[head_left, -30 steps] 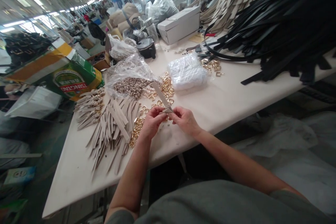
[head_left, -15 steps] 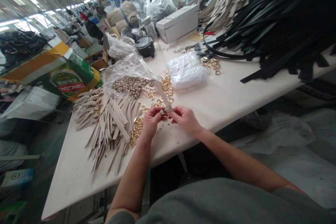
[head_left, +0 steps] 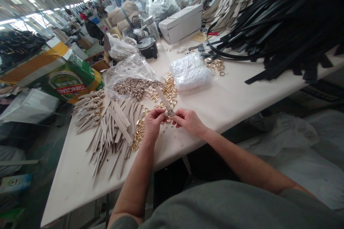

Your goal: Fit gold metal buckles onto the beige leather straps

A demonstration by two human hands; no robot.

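A beige strap (head_left: 162,97) sticks up and away from between my two hands, over the table. My right hand (head_left: 190,121) pinches its near end between thumb and fingers. A small pale strap loop (head_left: 167,113) is in the closed fingertips of my left hand (head_left: 154,122), right against the strap; whether the strap passes through it I cannot tell. Gold buckles (head_left: 139,134) lie scattered beside and beyond my left hand. Left of them a fan of loose beige straps (head_left: 114,125) covers the table, and behind sits a heap of beige loops (head_left: 131,88) in clear plastic.
A plastic-wrapped white bundle (head_left: 190,71) lies beyond my hands. Farther back are a white box (head_left: 180,25) and a black lidded pot (head_left: 147,47). Black straps (head_left: 290,25) pile up at the right. A green carton (head_left: 70,78) stands past the table's left side.
The loop in my left fingertips has come up against the strap, and its pale side shows more. The strap's far end has shifted slightly left. Both hands stay close together.
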